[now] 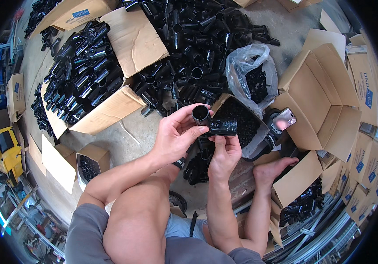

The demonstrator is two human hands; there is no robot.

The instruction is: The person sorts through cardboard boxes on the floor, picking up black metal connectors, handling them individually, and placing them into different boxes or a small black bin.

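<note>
A glossy black plastic pipe fitting (223, 127) is held up in front of me, its round open socket tilted toward me and its squarer arm pointing right. My left hand (181, 130) is wrapped round the socket, thumb in front and fingers behind. With fingertips pressed together, my right hand (224, 152) grips the lower edge of the arm; whether a small piece is also between those fingers is hidden. Just beyond the hands stands an open box of small black pieces (238, 119). Behind it, a clear plastic bag (237, 75) holds more small black pieces.
A large heap of black fittings (198, 44) covers the floor ahead. At left is a full carton of fittings (83, 72); an open carton (316, 97) stands at right. A phone (284, 119) lies beside the small-piece box. A smaller box (94, 160) sits left, near a yellow machine (6, 152).
</note>
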